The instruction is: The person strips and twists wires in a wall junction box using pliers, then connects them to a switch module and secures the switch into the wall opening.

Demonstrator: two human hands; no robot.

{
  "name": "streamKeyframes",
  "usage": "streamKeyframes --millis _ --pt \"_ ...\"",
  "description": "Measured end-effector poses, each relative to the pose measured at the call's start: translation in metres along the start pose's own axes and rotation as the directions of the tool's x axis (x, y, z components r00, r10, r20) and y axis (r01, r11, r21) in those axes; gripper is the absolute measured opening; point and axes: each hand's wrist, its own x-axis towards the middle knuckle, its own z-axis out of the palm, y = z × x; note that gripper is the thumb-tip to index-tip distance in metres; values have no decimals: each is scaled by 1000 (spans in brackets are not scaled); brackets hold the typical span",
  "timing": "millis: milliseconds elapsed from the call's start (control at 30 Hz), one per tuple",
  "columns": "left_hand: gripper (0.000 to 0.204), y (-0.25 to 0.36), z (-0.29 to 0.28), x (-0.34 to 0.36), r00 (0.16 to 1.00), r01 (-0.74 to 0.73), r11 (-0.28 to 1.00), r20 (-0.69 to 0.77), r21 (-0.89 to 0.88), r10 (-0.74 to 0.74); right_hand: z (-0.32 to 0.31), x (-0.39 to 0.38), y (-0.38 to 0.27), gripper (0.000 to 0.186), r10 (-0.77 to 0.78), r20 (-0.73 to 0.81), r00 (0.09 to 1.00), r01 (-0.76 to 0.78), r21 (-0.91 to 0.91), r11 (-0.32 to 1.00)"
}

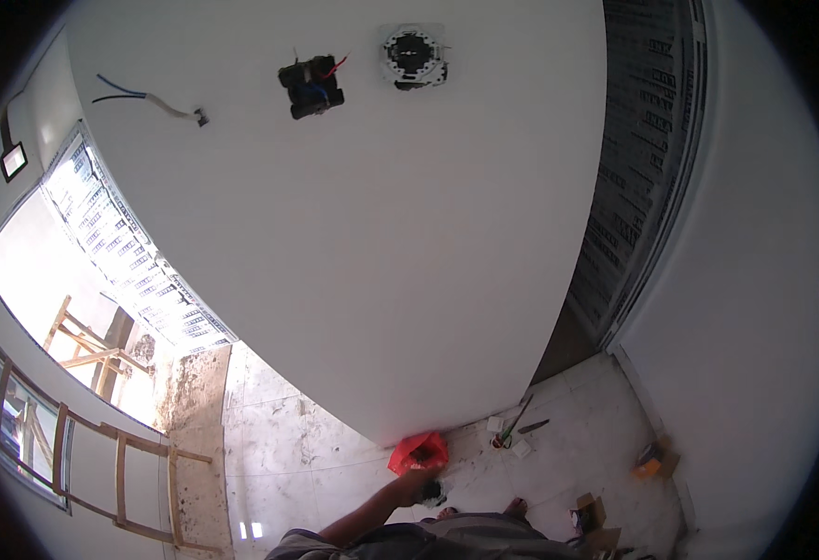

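My left forearm comes up from the lower edge, and my left hand reaches to the mouth of a red plastic bag on the floor at the foot of the wall. Its fingers are dark and partly hidden at the bag's opening, so I cannot tell whether they hold anything. Close beside that hand is a small black and white object, too small to make out. My right hand does not show.
On the white wall are a mounted socket frame, a black wall box with wires, and a loose cable. Tools lie by the wall's foot. Opened cartons stand right. A wooden ladder is left.
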Motion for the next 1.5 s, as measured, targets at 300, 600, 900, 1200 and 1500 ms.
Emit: streamKeyframes --millis 300,600,900,1200,1500 --pt "66 -13 17 -83 999 -2 852 -40 523 27 17 7 35 13 -110 97 989 112 -9 994" --pt "75 -78 -7 -101 993 -115 824 89 555 79 46 -43 -20 23 46 339 940 -58 26 998" --pt "63 14 -34 -119 877 -453 781 -56 -430 478 65 -37 -23 32 -276 450 850 336 -59 940" --pt "94 194 10 -229 429 -370 274 98 -888 898 75 -70 -48 36 -67 393 917 106 -78 991" --pt "92 202 18 -237 301 -367 251 141 -896 943 67 -67 -23 25 -13 416 909 106 -200 974"
